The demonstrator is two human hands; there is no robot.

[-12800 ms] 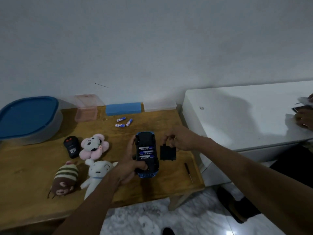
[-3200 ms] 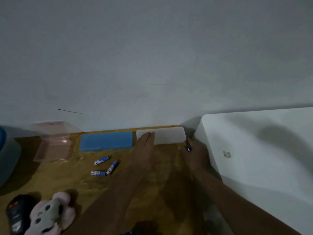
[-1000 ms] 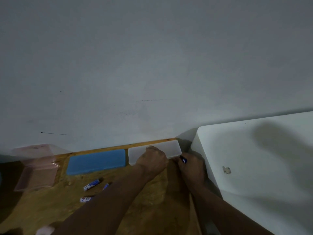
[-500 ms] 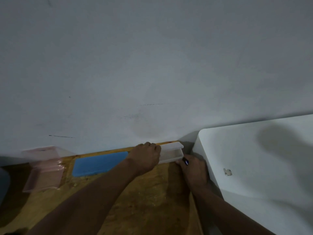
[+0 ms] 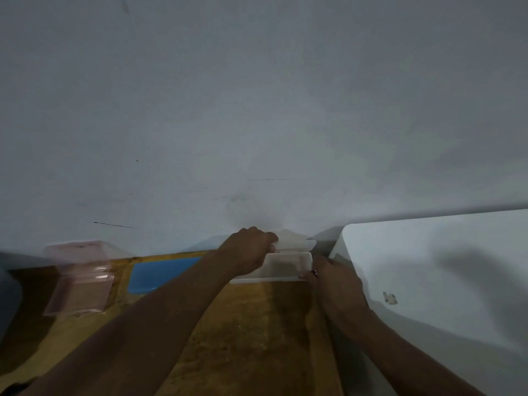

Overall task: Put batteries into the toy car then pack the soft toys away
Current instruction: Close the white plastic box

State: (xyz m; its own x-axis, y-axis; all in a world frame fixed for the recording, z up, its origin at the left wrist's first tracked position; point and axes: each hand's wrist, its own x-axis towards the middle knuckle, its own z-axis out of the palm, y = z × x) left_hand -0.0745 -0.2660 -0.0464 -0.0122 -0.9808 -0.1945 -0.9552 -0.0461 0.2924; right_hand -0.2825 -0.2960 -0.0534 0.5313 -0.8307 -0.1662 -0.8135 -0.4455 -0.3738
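Both arms reach forward from 6 o'clock to the far edge of the wooden worktop [image 5: 257, 324], near the wall. The left hand [image 5: 248, 250] is turned palm down, and its curled fingers grip the lid [image 5: 295, 242] of a translucent white box [image 5: 285, 267]. The lid is lifted and tilted above the box, which stands open at 12 o'clock on the worktop.

The right hand [image 5: 334, 284] lies at 3 o'clock of the box, its fingertips at the box's right end. Its fingers are curled and pinch a small dark object [image 5: 314, 272]. Only the tip of this object shows, so I cannot say what it is.

The left forearm covers part of a blue box [image 5: 160, 272] at 9 o'clock of the white box. Further at 9 o'clock stands a pink transparent box [image 5: 80, 278], blurred. A white surface [image 5: 443, 267] is at 3 o'clock, beside the worktop.

The inside of the open box is dim and hard to make out. The toy car, the batteries and the soft toys lie outside this view. A dark shape [image 5: 14, 388] at 7 o'clock is cut off by the edge.
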